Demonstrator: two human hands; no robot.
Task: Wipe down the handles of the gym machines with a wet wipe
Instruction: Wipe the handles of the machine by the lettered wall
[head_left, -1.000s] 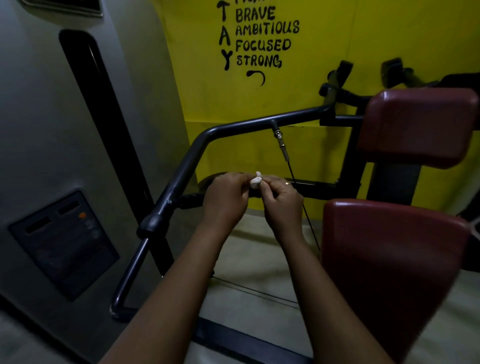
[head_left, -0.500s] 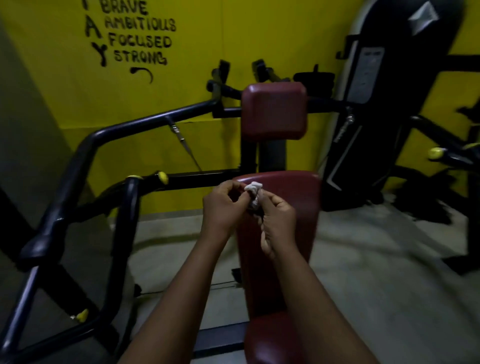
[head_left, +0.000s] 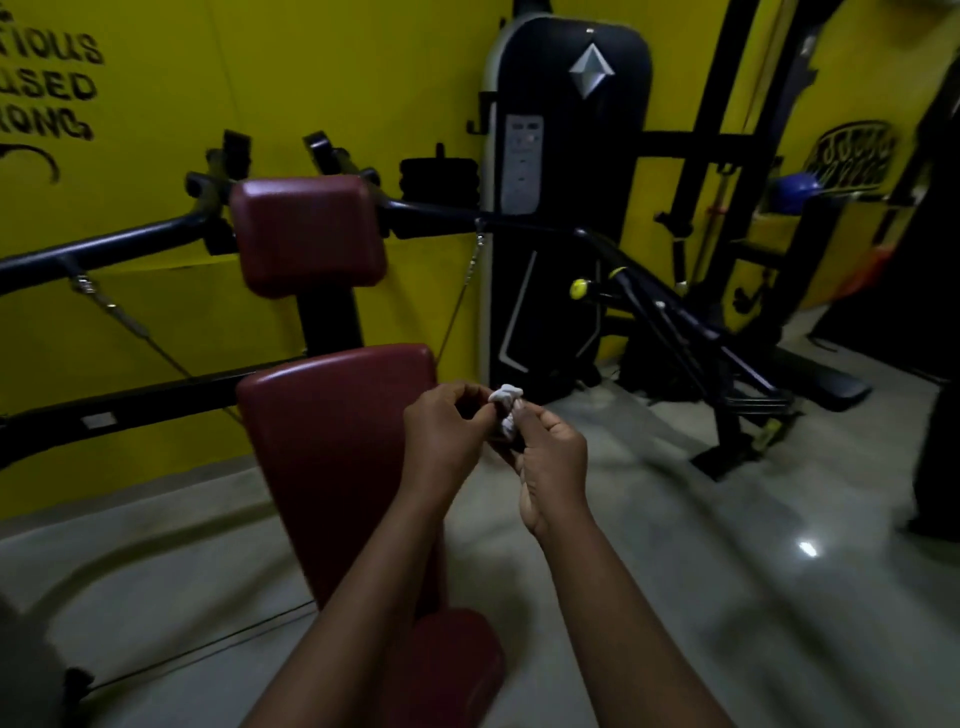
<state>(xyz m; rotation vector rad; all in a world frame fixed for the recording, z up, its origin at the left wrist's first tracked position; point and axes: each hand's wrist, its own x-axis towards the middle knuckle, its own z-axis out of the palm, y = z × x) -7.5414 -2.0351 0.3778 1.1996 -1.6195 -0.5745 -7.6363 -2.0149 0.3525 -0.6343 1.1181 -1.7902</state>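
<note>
A small crumpled white wet wipe (head_left: 506, 408) is pinched between the fingertips of my left hand (head_left: 447, 436) and my right hand (head_left: 553, 462), held in the air just right of the red seat back pad (head_left: 332, 441). The machine's black left arm bar (head_left: 104, 249) runs off to the left, and its right arm bar (head_left: 524, 226) crosses in front of the black weight stack cover (head_left: 566, 156). A black handle with yellow knobs (head_left: 597, 286) slopes down to the right beyond my hands. Neither hand touches any handle.
A red head pad (head_left: 306, 234) stands above the seat. Yellow wall with black lettering (head_left: 57, 93) lies behind. A black rack with a blue ball (head_left: 797, 192) is at the far right. Thin cables (head_left: 124, 322) hang from the bars. Grey floor (head_left: 727, 571) spreads to the right.
The view has swung right, from the left arm bar and grey panel to the seat and the weight stack. Both hands kept the wipe pinched between them throughout.
</note>
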